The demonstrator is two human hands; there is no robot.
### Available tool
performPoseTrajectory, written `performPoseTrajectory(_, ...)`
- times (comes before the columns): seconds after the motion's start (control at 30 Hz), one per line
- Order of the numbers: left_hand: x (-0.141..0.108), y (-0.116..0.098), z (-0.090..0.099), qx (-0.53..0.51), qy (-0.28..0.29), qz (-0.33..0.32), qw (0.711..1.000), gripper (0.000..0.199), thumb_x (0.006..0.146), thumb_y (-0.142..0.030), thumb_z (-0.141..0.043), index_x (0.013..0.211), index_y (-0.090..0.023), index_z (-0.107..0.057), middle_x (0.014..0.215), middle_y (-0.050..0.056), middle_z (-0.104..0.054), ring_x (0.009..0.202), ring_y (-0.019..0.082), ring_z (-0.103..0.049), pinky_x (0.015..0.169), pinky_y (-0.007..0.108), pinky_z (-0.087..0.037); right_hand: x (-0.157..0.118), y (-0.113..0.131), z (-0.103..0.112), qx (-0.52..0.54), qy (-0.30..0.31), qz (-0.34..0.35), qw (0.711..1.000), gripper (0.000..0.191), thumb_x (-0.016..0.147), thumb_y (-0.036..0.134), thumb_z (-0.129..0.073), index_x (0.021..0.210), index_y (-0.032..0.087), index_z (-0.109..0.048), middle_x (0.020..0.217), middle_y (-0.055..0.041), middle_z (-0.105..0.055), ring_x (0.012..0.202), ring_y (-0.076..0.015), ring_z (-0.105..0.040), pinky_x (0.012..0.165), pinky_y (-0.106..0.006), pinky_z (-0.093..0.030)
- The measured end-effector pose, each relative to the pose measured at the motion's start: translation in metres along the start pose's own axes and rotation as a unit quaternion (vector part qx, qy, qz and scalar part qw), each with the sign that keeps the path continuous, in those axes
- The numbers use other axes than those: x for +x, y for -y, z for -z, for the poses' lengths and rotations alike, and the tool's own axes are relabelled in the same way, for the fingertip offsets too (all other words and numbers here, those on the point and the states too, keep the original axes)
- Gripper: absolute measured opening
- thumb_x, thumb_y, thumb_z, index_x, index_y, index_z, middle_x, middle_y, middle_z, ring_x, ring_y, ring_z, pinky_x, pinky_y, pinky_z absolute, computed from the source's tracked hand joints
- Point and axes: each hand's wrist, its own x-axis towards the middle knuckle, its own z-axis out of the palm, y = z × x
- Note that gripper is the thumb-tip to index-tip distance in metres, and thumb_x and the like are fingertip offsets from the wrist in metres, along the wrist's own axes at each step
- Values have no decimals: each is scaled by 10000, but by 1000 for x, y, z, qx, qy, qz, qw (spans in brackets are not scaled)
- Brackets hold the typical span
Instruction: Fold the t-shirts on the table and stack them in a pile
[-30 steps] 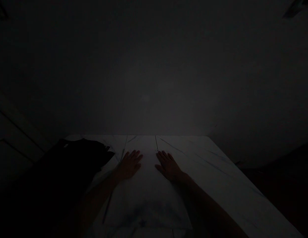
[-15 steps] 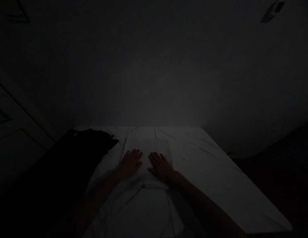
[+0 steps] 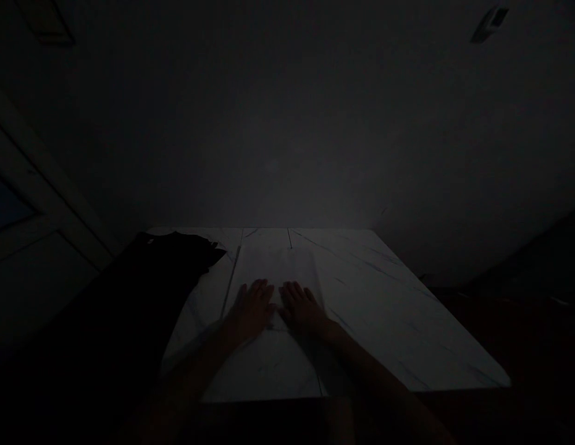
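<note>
In dim light, a pale, flat, roughly rectangular piece (image 3: 280, 262) lies on the white marble-patterned table (image 3: 370, 296). It looks like folded cloth, but the dark hides its exact kind. My left hand (image 3: 256, 306) rests palm down on its left part, fingers pointing away from me. Beside it, with a small gap between, my right hand (image 3: 302, 306) lies flat on the right part, fingers also stretched forward. Neither hand grips anything. To the left of my left arm, black garments (image 3: 143, 290) are spread over the table's left side.
A plain wall (image 3: 287, 136) rises behind the table's far edge. At the left stands a panelled door (image 3: 50, 204). A small fixture (image 3: 490, 23) is on the wall at upper right. Dark floor (image 3: 482, 334) shows beyond the table's right edge.
The view has shifted, so the table's near edge now shows. Both hands remain flat on the pale piece, slightly closer together, and its near edge looks less rumpled.
</note>
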Motion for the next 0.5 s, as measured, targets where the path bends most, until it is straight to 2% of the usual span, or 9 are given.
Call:
performPoseTrajectory(0.1,-3,-16,-1,-12,5,-34,999,553,1009,-400,-370,1538,-239,-394,1612,111,-381,1488,323,-314,1199,623,-189,-2,8,-6,3,-31,15,999,622,1051,467,-291,1585,150,-293,1631,-147,-266,1525,-318,-208,1207,-563,-212)
performPoseTrajectory(0.2,-11,-14,-3,-15,-4,-33,999,542,1019,-396,-358,1544,-265,-383,1615,83,-383,1495,303,-308,1212,589,-193,-14,5,-11,-2,-38,16,999,635,1045,491,-314,1581,151,-302,1631,-133,-274,1523,-305,-219,1220,-556,-193)
performPoseTrajectory(0.37,-48,26,-5,7,-31,35,999,533,1026,-398,-319,1530,-255,-419,1599,95,-407,1481,301,-346,1199,550,-248,-59,-31,-17,-21,-39,-65,997,685,1024,532,-342,1587,146,-280,1638,-143,-236,1522,-319,-214,1207,-584,-215)
performPoseTrajectory(0.5,-77,56,2,45,-19,103,994,561,1018,-399,-279,1504,-189,-464,1576,170,-416,1439,364,-406,1141,671,-261,-83,-62,-17,-34,-24,-140,989,710,1012,576,-336,1574,142,-320,1627,-155,-258,1516,-355,-208,1188,-634,-217)
